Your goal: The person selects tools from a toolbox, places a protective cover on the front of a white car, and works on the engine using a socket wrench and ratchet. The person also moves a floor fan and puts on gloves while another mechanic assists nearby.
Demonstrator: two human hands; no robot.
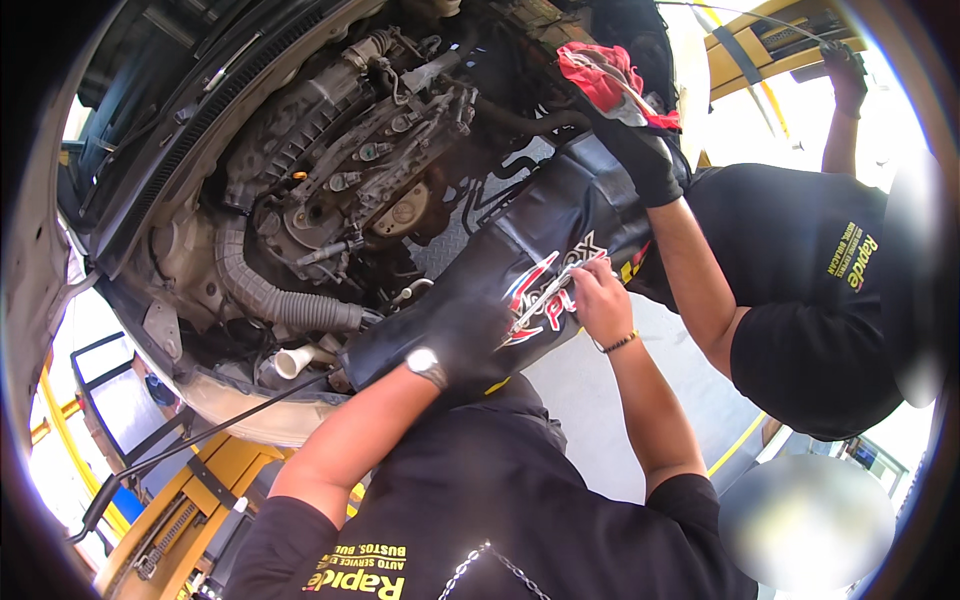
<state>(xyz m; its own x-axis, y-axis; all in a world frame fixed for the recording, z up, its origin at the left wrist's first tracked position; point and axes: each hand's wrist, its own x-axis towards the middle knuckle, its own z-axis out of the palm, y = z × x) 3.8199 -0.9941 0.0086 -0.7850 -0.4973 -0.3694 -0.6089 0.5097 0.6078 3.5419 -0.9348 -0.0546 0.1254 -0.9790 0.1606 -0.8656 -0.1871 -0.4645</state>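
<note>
My left hand (475, 332), in a black glove, is closed around the lower end of a slim silver metal tool (545, 298). Bare and with fingers pinched, my right hand (601, 302) grips the tool's upper end; its exact kind is too small to make out. Both hands are above a black fender cover (450, 262) with red and white lettering, draped over the car's front edge. Beyond the cover lies the exposed engine (365, 160), with a ribbed grey hose (275, 300) curving along its near left side.
At the right, a co-worker (790, 260) leans in, one gloved hand (645, 160) beside a red and white cloth (605, 80) on the car's edge. The raised hood (170, 140) stands at the left. Yellow lift parts (180, 510) stand at lower left and upper right.
</note>
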